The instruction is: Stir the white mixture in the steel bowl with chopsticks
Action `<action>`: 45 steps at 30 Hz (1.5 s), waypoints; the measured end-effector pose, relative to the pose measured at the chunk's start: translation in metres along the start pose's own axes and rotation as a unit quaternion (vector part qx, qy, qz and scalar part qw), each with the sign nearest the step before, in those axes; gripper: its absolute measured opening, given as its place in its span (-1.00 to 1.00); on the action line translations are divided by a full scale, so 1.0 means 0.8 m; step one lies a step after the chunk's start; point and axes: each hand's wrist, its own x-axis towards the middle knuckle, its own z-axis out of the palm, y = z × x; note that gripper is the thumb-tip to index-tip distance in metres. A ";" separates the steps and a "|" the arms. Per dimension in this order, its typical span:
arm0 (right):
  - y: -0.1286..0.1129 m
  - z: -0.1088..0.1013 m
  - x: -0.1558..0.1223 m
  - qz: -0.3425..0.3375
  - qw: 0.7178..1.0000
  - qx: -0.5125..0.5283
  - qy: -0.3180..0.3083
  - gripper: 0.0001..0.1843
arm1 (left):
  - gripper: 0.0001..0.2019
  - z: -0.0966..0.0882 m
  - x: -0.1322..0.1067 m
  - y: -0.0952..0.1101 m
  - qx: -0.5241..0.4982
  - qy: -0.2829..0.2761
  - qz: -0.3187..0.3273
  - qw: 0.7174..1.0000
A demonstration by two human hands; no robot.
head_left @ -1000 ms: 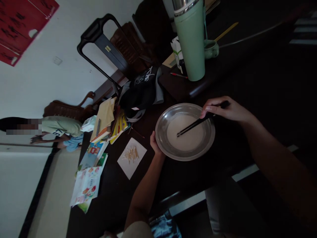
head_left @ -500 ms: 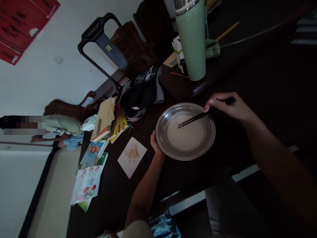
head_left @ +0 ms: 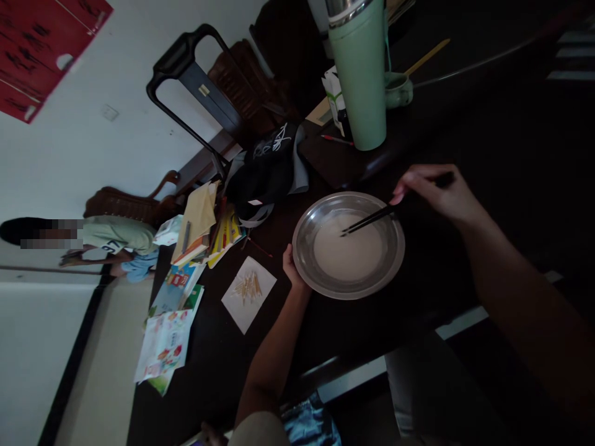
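A round metal bowl (head_left: 396,257) with a pale, milky mixture (head_left: 348,254) in it stands on the dark table. My left hand (head_left: 295,271) grips its left rim, the fingers partly hidden under and behind the edge. Above the right rim, my right hand (head_left: 432,189) is closed around a pair of dark chopsticks (head_left: 372,218). Their tips point down to the left, at the mixture; I cannot tell whether they touch its surface. Left of the bowl, several small pale sticks (head_left: 248,287) lie on a white paper square (head_left: 242,319).
Beyond the bowl stands a tall green tumbler (head_left: 360,87), with a small green cup (head_left: 398,91) beside it. Books and envelopes (head_left: 195,217), a dark bag (head_left: 264,176) and a printed packet (head_left: 165,347) lie along the left side. Another person (head_left: 121,238) is at the far left.
My right hand has shifted a little to the right, and the chopstick tips have moved right over the mixture. My left hand and the bowl stay where they were.
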 end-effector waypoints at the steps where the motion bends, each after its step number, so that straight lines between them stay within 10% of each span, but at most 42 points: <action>1: 0.002 -0.002 0.000 0.001 0.999 0.009 0.031 -0.55 | -0.73 0.000 0.000 0.000 0.002 0.000 -0.001 1.000; 9: 0.000 0.008 -0.004 0.029 0.987 0.006 -0.158 -0.58 | -0.72 0.001 -0.001 -0.001 -0.011 0.005 -0.008 1.000; 15: 0.007 0.003 -0.004 -0.001 0.999 0.012 0.037 -0.56 | -0.69 0.001 0.000 -0.001 -0.023 0.002 -0.010 1.000; 22: 0.005 0.019 -0.006 0.006 0.990 0.020 -0.142 -0.58 | -0.70 0.002 0.001 -0.002 -0.040 -0.009 -0.011 0.999; 29: 0.013 0.004 -0.009 -0.049 0.997 0.046 0.049 -0.56 | -0.69 0.000 0.001 -0.001 -0.046 -0.008 -0.012 0.999; 36: 0.007 0.021 -0.011 -0.015 0.987 0.007 -0.158 -0.58 | -0.73 -0.006 0.003 -0.002 -0.043 -0.021 -0.027 0.998; 42: 0.016 0.008 -0.011 -0.076 0.992 0.037 0.096 -0.57 | -0.71 -0.008 0.006 -0.005 -0.034 -0.022 -0.011 0.999; 45: 0.016 0.004 -0.013 -0.081 0.991 0.086 0.066 -0.54 | -0.73 -0.006 0.005 -0.004 -0.047 -0.015 -0.010 0.999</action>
